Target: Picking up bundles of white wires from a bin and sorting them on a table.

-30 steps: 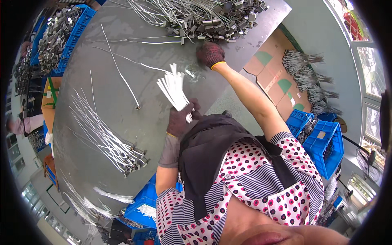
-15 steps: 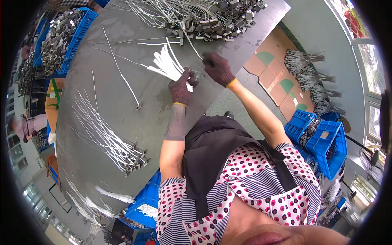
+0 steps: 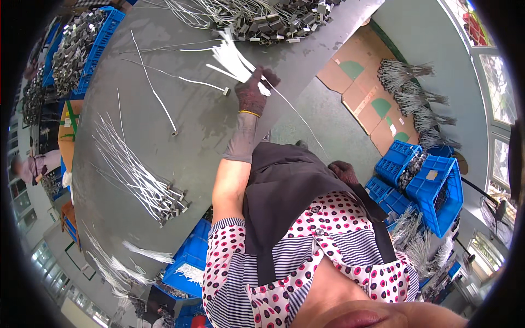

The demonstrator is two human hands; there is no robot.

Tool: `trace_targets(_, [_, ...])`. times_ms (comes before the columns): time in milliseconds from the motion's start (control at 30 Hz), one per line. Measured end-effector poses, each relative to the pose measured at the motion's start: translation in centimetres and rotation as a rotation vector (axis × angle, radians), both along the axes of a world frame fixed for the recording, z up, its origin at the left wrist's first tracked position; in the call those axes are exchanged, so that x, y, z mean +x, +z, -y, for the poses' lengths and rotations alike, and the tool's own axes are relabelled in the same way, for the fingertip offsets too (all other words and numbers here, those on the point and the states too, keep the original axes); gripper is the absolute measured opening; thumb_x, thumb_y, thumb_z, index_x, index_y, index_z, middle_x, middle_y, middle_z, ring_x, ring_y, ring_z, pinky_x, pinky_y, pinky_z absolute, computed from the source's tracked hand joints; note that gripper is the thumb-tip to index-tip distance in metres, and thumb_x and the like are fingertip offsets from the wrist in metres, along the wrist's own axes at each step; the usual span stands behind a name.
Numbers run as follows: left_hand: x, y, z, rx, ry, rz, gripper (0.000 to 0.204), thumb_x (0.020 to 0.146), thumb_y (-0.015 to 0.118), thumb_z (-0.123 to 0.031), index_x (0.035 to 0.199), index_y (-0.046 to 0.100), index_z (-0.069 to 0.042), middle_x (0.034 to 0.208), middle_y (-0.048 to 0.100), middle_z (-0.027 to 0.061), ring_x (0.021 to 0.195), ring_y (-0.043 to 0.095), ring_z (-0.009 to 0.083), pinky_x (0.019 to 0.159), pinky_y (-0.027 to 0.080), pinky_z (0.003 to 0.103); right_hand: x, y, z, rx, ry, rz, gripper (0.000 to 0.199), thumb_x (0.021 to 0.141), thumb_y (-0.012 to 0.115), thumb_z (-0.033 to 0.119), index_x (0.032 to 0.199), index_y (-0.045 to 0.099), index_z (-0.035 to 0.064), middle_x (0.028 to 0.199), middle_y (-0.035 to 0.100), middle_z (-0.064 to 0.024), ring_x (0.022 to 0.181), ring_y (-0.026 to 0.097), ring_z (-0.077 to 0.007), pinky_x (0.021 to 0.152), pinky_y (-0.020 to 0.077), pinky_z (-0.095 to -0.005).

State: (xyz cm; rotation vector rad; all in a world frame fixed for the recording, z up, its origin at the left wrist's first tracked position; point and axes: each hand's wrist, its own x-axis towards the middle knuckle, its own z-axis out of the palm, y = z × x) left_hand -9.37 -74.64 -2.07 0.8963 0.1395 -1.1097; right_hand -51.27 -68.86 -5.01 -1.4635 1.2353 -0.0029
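My left hand (image 3: 255, 92), in a dark knitted glove, is closed around a bundle of short white tubes (image 3: 231, 59) above the metal table (image 3: 202, 128). The tubes fan out beyond the fingers. From this hand a thin pale wire (image 3: 298, 113) runs down to the right, past the table edge. My right hand (image 3: 343, 172), gloved too, is beside the dark apron at the wire's lower end; its fingers look curled, partly hidden. Left of the bundle lie a white-sleeved wire with a small metal block (image 3: 226, 91) and another single wire (image 3: 152, 85).
Wires with grey metal blocks (image 3: 273, 24) are heaped at the table's far edge. A smaller wire bundle (image 3: 139, 175) lies at left. Blue crates (image 3: 437, 191) stand at right, near flattened cardboard (image 3: 361, 82) and wire bunches (image 3: 407, 74). Another person (image 3: 41, 164) is at far left.
My right hand has swung down and right from the tubes to beside the apron. The thin wire now stretches between my hands. My left hand and the tubes have shifted slightly up.
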Motion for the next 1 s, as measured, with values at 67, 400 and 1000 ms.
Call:
trace_targets(67, [2.0, -0.1, -0.4, -0.123, 0.064, 0.046, 0.020, 0.093, 0.066, -0.014, 0.105, 0.061, 0.001, 0.091, 0.067, 0.0145, 0.083, 0.068, 0.0298, 0.084, 0.060, 0.053, -1.8, -0.5, -1.2, 0.004, -0.036, -0.064, 0.029, 0.092, 0.062, 0.026, 0.099, 0.071, -0.0013, 0.084, 0.070, -0.0143, 0.079, 0.064, -0.0197, 0.076, 0.0507, -0.0341])
trace_targets(400, [5.4, 2.2, -1.8, -0.083, 0.287, 0.149, 0.033, 0.093, 0.069, -0.021, 0.121, 0.060, -0.005, 0.097, 0.065, 0.0154, 0.080, 0.068, 0.0303, 0.078, 0.060, 0.056, -7.2, -3.1, -2.3, 0.005, -0.256, -0.238, 0.033, 0.089, 0.064, 0.031, 0.093, 0.071, -0.0009, 0.078, 0.068, -0.0164, 0.074, 0.063, -0.0233, 0.072, 0.0493, -0.0374])
trace_targets(1000, [11.3, 3.5, -6.6, -0.031, 0.515, 0.125, 0.030, 0.092, 0.070, -0.021, 0.115, 0.060, -0.005, 0.090, 0.063, 0.0139, 0.078, 0.066, 0.0315, 0.079, 0.060, 0.056, 3.5, 3.4, 3.6, -0.156, 0.087, -0.349, 0.043, 0.086, 0.067, 0.042, 0.090, 0.070, -0.0005, 0.070, 0.064, -0.0159, 0.067, 0.060, -0.0230, 0.066, 0.0485, -0.0380])
